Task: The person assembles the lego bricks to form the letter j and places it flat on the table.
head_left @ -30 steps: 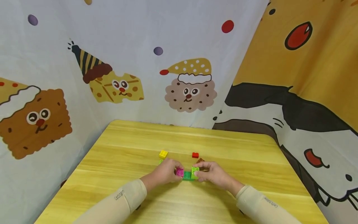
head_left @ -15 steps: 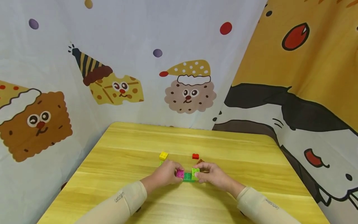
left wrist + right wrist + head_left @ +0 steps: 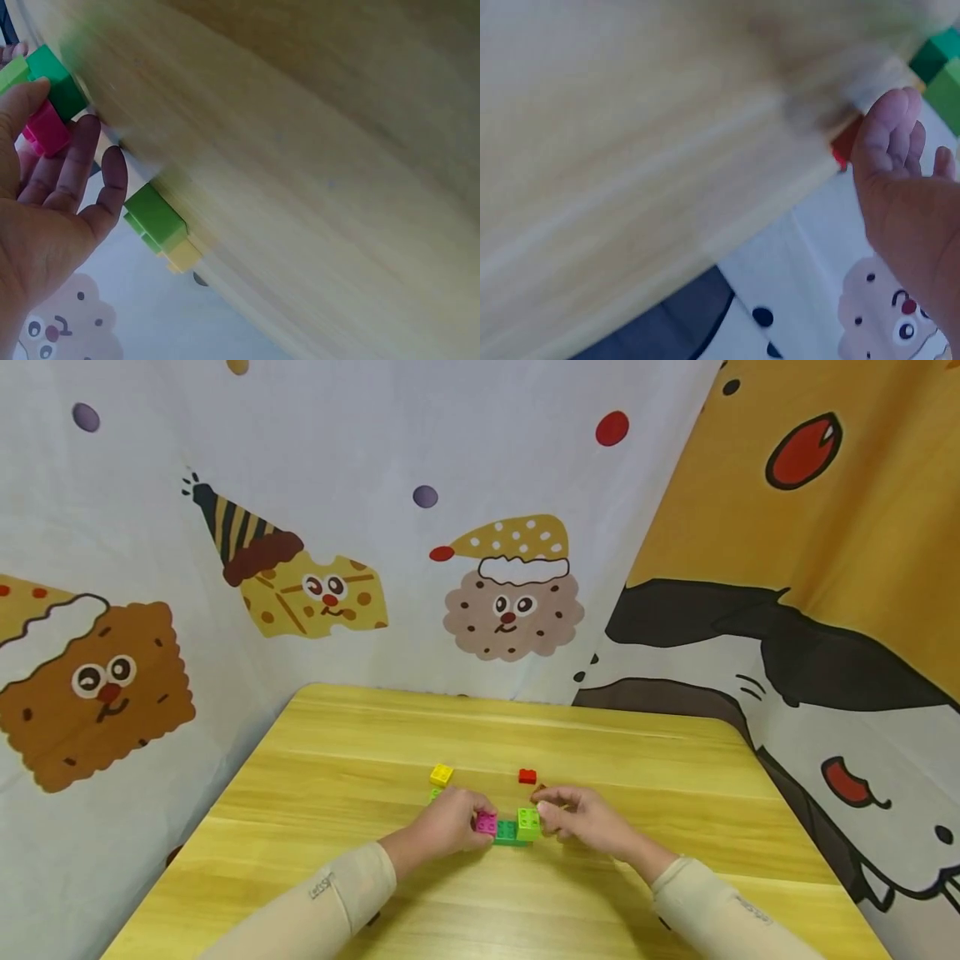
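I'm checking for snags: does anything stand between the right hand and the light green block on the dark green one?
Nothing visible: in the head view the right hand is close beside that light green block, though contact is unclear. The pink block, pinched by the left hand, is on its opposite side.

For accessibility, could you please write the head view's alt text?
The left hand holds a pink block on one end of a green block; the right hand is beside a lime block on the other. On the table behind: a yellow block, a red block.
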A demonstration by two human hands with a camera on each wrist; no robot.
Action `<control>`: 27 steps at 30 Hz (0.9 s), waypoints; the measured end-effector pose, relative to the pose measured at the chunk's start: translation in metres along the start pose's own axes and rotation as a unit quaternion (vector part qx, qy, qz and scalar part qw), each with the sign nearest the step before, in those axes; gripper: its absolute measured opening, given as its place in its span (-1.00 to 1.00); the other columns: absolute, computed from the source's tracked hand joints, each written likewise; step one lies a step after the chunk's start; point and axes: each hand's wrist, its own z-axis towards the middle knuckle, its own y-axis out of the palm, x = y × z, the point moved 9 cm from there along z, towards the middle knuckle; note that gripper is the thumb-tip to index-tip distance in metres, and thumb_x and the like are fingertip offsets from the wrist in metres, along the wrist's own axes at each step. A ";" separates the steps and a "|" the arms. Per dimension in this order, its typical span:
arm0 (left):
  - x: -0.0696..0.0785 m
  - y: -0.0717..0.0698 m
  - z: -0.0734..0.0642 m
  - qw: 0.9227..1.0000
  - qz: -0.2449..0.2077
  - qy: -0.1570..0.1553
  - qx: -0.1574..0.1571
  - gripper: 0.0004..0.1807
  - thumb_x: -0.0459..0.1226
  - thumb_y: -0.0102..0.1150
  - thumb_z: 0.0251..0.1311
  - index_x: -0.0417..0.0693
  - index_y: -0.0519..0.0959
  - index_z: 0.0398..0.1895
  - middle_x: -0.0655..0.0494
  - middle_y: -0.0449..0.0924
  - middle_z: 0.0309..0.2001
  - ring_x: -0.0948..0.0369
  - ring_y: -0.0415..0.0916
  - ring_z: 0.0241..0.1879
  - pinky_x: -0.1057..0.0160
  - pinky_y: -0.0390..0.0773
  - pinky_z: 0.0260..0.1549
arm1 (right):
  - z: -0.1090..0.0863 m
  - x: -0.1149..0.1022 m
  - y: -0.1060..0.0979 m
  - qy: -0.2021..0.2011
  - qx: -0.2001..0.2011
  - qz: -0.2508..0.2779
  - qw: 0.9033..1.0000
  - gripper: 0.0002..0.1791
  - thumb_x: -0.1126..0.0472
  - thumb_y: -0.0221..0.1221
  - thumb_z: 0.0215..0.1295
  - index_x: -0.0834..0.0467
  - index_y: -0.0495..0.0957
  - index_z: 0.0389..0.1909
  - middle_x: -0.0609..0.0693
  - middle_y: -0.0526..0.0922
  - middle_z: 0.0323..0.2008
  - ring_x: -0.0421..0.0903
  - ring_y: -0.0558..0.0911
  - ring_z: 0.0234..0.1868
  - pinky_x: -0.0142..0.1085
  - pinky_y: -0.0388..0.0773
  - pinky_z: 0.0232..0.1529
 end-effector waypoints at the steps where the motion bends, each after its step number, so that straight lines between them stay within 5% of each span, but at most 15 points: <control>1: 0.000 0.000 0.000 1.000 0.000 -0.001 0.000 -0.75 -0.40 0.58 0.09 -0.14 0.80 -0.13 0.22 0.71 -0.39 0.43 0.52 -0.47 0.46 0.62 -0.46 | -0.001 -0.002 -0.007 -0.004 0.016 -0.017 1.000 -0.42 -0.06 0.16 0.63 0.30 0.52 0.39 0.24 0.73 0.05 0.17 0.76 -0.01 -0.03 0.79 -0.03; 6: 0.001 0.001 -0.001 1.000 -0.001 -0.002 0.000 -0.77 -0.40 0.58 0.10 -0.13 0.80 -0.15 0.22 0.71 -0.39 0.43 0.53 -0.46 0.47 0.62 -0.45 | -0.006 -0.007 -0.041 0.004 0.113 -0.101 0.988 -0.49 -0.11 0.19 0.59 0.20 0.64 0.26 0.13 0.79 0.04 0.04 0.76 -0.01 -0.13 0.76 -0.06; 11: -0.003 0.002 -0.001 1.000 -0.001 0.002 0.004 -0.78 -0.41 0.57 0.10 -0.12 0.80 -0.18 0.22 0.72 -0.39 0.44 0.53 -0.45 0.47 0.62 -0.44 | -0.003 0.000 -0.060 0.009 0.172 -0.166 0.971 -0.62 0.03 0.27 0.55 0.18 0.68 0.20 0.02 0.81 0.00 -0.11 0.72 -0.04 -0.31 0.69 -0.13; 27: -0.006 0.003 0.002 1.000 0.007 -0.012 -0.001 -0.77 -0.37 0.59 0.12 -0.09 0.82 -0.13 0.31 0.68 -0.42 0.44 0.50 -0.47 0.46 0.59 -0.47 | 0.022 0.011 -0.032 0.006 0.147 -0.254 0.956 -0.63 0.04 0.51 0.30 0.07 0.75 0.05 -0.02 0.82 -0.05 -0.19 0.72 -0.16 -0.29 0.70 -0.21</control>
